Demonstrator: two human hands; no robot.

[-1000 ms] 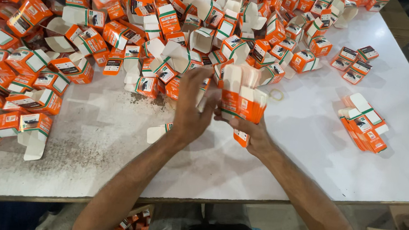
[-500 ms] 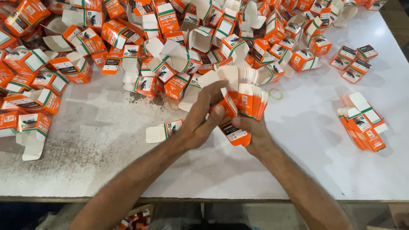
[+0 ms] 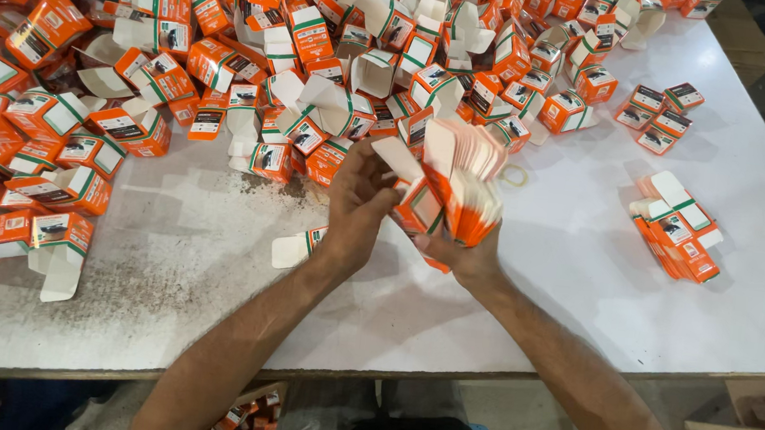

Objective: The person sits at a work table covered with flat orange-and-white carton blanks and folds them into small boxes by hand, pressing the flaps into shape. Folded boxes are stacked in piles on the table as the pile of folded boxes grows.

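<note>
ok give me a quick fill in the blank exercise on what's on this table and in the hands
1. Both hands hold a stack of flattened cartons whose main colour is ____.
2. The big heap of opened cartons lies on a ____ table.
3. The small neat stack of flat cartons lies on the person's ____ side.
4. The right hand grips the stack from below while the ____ hand touches its near face.

Missing words: orange; white; right; left

Bright even overhead light, soft shadows, edges slightly warped
</note>
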